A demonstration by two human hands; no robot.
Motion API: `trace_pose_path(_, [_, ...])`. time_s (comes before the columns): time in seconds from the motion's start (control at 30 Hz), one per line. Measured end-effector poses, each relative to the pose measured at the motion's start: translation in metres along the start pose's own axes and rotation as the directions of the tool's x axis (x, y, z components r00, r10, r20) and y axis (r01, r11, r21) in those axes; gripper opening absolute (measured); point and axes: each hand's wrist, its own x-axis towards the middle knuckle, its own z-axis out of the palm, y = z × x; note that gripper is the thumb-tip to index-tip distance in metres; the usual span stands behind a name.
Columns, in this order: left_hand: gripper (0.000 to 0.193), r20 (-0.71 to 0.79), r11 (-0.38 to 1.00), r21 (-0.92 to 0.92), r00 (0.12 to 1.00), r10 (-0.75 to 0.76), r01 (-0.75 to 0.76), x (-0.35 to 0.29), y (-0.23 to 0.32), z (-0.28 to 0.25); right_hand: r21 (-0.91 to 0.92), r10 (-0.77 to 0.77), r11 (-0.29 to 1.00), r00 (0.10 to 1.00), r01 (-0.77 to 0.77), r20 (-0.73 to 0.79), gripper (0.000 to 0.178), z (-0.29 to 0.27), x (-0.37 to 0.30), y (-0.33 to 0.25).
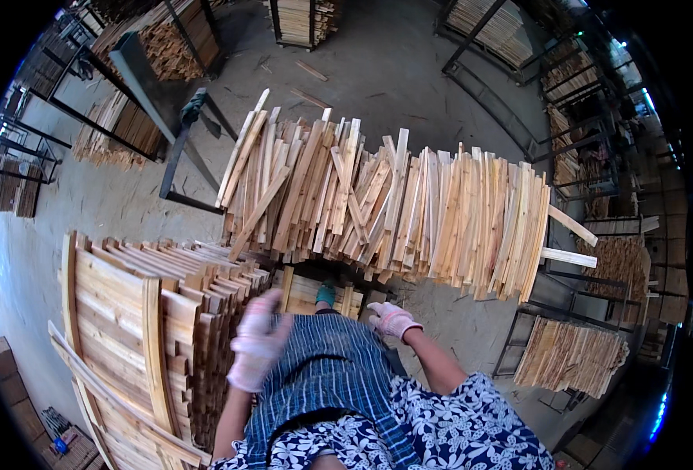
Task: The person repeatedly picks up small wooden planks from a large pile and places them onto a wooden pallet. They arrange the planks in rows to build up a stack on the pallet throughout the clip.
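Observation:
My left hand point(256, 345), in a pale pink and white glove, is raised over my lap beside the stacked wooden panels point(155, 329). Motion smears it a little, but its fingers look stretched out and nothing shows in them. My right hand point(394, 320), gloved alike, hovers at the other side of my striped apron point(323, 352); its fingers are apart and hold nothing. Just beyond both hands lies a broad heap of loose wooden slats point(409, 211), several of them crossed over the others. Below the heap, a slatted wooden piece point(303, 294) lies by my shoe point(326, 294).
A dark metal frame point(176, 168) rises at the heap's left end. Two slats point(572, 225) stick out at its right end. Bundled wood point(570, 356) sits in a rack at the right, with more stacks point(178, 43) at the back. Scraps litter the concrete floor point(386, 78).

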Motion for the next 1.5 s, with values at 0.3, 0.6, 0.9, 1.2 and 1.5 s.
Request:
trace_pose_path(0.3, [0.048,0.565,0.97,0.192,0.792,-0.233,0.149,0.029,-0.08,0.123,0.287,0.015,0.958,0.999,-0.023,0.03,0.051,0.062,0.129,0.013])
trace_pose_path(0.6, [0.05,0.492,0.822,-0.011,0.719,-0.491,0.569,-0.004,-0.186,0.162,0.355,0.409,0.897,0.799,-0.263,-0.442,0.086,0.018,0.391,0.008])
trace_pose_path(0.9, [0.051,0.42,0.605,-0.214,0.631,-0.652,0.767,-0.01,-0.221,0.172,0.622,0.451,0.75,0.862,-0.224,-0.232,0.108,0.002,0.451,0.003])
trace_pose_path(1.2, [0.094,0.206,0.868,-0.058,0.857,-0.473,0.493,0.14,-0.198,0.18,0.858,0.181,0.291,0.856,0.423,-0.484,0.085,0.065,0.14,-0.134])
trace_pose_path(1.5, [0.047,0.406,0.935,0.111,0.843,-0.353,0.337,0.156,-0.141,0.162,0.688,-0.232,0.606,0.916,0.4,-0.329,0.064,0.169,0.109,-0.11])
